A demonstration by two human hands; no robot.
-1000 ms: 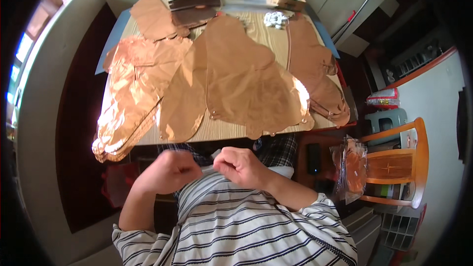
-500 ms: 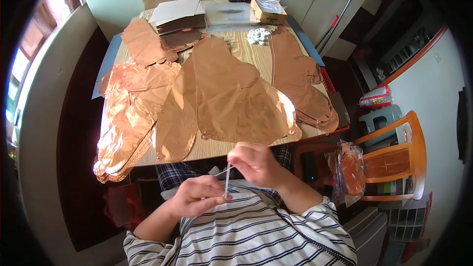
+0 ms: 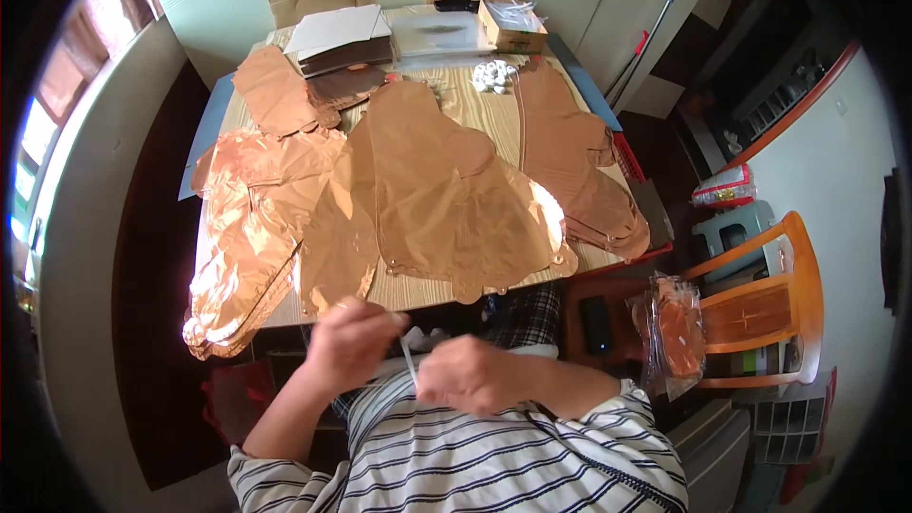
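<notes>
In front of my belly, below the table's near edge, a thin white strip [image 3: 408,359] runs between my two hands. My left hand [image 3: 351,340], somewhat blurred, is closed in a pinch by the strip's upper end. Lower and to the right, my right hand [image 3: 472,377] is closed on the strip's lower end, with its back toward me. Just beyond the hands lies a flat copper-coloured foil balloon [image 3: 446,190], its near edge hanging slightly over the table's edge. A shiny, crinkled pile of the same foil balloons [image 3: 249,218] lies to its left.
More flat foil balloons [image 3: 570,166] lie at the table's right side. White rolled bits [image 3: 491,76] sit farther back, near an open cardboard box [image 3: 513,30]. A stack of sheets [image 3: 337,35] stands at the back left. A wooden chair [image 3: 803,299] with bagged foil pieces is on the right.
My left hand has risen toward the table, and my right hand has dropped closer to my belly. The white strip has shifted left with them. My view has tilted slightly.
</notes>
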